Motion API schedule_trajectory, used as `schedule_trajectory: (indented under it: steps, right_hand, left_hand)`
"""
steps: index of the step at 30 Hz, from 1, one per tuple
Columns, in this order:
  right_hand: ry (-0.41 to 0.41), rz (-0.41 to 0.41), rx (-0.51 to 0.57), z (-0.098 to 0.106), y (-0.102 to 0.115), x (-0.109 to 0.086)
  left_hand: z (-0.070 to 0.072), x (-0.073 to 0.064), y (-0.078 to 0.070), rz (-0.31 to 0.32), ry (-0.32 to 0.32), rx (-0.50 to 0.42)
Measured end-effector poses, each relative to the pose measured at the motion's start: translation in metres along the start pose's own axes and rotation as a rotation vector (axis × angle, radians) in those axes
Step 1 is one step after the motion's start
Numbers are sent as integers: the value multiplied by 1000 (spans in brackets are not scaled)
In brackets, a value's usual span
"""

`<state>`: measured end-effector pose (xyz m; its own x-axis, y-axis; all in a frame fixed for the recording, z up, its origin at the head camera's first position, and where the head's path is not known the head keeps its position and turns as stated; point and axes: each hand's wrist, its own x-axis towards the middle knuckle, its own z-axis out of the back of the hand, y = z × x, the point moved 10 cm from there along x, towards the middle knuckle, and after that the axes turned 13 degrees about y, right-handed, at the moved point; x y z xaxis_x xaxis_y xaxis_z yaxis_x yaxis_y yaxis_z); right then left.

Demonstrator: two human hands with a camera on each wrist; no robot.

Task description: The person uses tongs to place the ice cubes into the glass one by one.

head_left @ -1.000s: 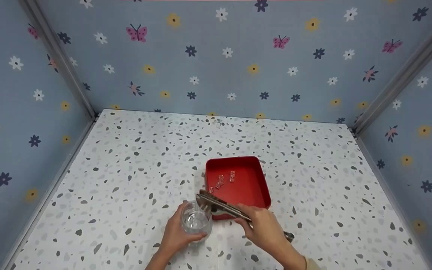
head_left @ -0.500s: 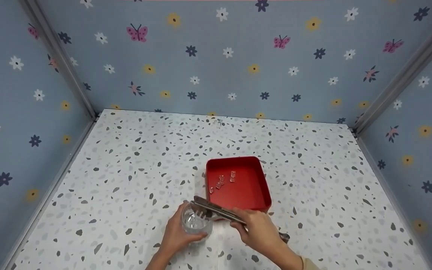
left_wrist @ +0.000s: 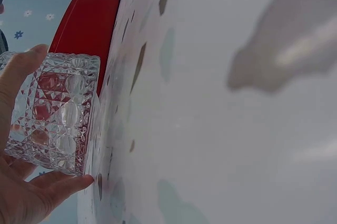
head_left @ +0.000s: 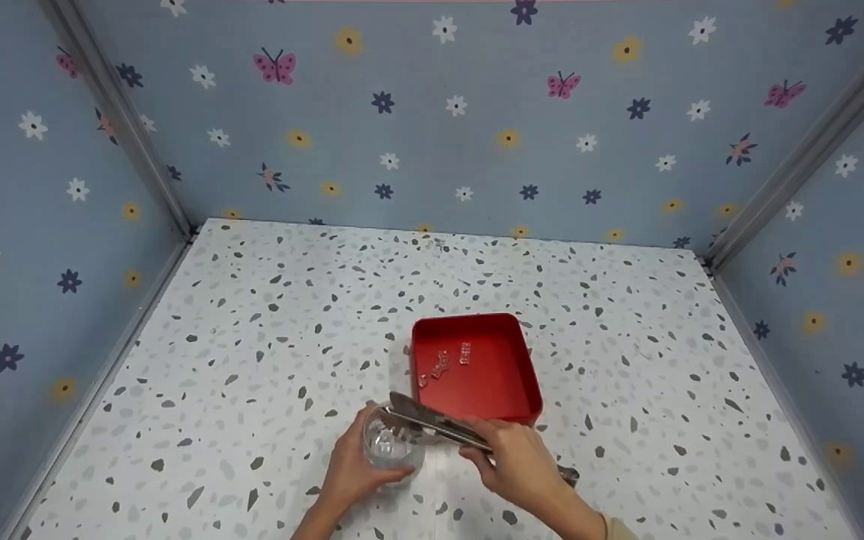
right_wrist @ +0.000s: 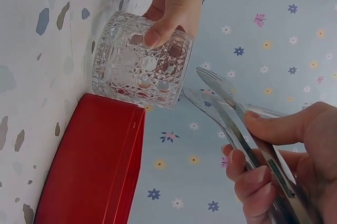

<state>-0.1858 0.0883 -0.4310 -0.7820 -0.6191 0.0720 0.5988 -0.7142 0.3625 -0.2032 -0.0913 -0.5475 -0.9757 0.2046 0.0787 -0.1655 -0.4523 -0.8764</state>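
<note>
My left hand (head_left: 353, 463) grips a clear cut-glass tumbler (left_wrist: 55, 113), thumb on one side and fingers round the other, close beside the red tray. My right hand (head_left: 528, 463) holds metal tongs (head_left: 443, 426) around their arms, thumb opposite the fingers. The tong ends lie over the tumbler's mouth in the head view. Seen from the right wrist, the two tips stand slightly apart at the rim, with nothing visible between them. Clear lumps like ice cubes (head_left: 388, 435) show inside the tumbler.
A square red tray (head_left: 492, 382) sits just beyond the hands. Several clear ice-like pieces (head_left: 440, 364) lie at its left and middle. The speckled white table (head_left: 289, 315) is bounded by flowered blue panels (head_left: 432, 127) at the back and both sides.
My right hand has brought the tongs slightly left and toward me, from the tray's near-left corner to over the tumbler. The left hand and tumbler stay put.
</note>
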Motion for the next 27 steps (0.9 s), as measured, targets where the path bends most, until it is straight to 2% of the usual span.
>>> schedule_trajectory:
  steps: [12, 27]
  right_hand:
    - [12, -38, 34, 7, -10, -1]
    - [-29, -97, -36, 22, -30, -2]
  left_hand:
    - [-1, 0, 2, 35, 10, 12]
    - [-1, 0, 4, 46, 11, 26]
